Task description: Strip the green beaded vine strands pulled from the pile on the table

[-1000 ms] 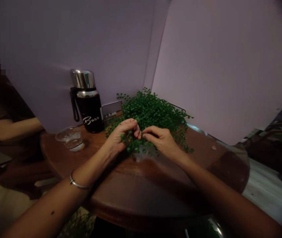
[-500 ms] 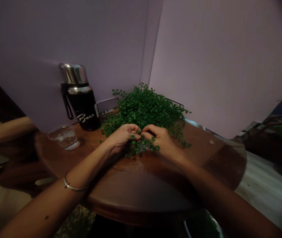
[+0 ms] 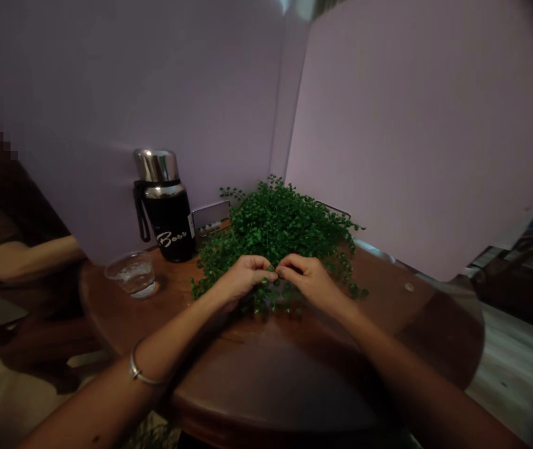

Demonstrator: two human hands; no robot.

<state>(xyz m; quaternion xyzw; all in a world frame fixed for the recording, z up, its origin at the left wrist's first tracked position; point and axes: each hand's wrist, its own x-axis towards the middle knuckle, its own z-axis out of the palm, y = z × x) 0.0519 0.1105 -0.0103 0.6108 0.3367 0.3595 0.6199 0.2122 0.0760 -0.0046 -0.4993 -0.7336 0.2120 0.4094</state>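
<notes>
A bushy green plant point(image 3: 289, 218) with small round leaves spreads over the round wooden table point(image 3: 271, 374). At its front edge my left hand point(image 3: 249, 277), with a metal bangle point(image 3: 140, 371) on the wrist, pinches a leafy sprig point(image 3: 272, 269) between thumb and fingers. My right hand point(image 3: 306, 277) meets it from the other side, thumb and forefinger pinched on the same sprig. The two sets of fingertips nearly touch. More leaves hang below them, blurred. The plant's base is hidden behind foliage and hands.
Left of the plant stands a black flask point(image 3: 170, 218) with a steel cap. A clear plastic cup point(image 3: 133, 274) of liquid sits near the table's left side. Purple walls point(image 3: 201, 93) close off the back. A person's arm point(image 3: 27, 259) shows at far left.
The whole view has shifted, so table, flask and plant appear lower and slightly to the right. Both hands stay together at the plant's front, and the hanging sprig beneath them has changed position.
</notes>
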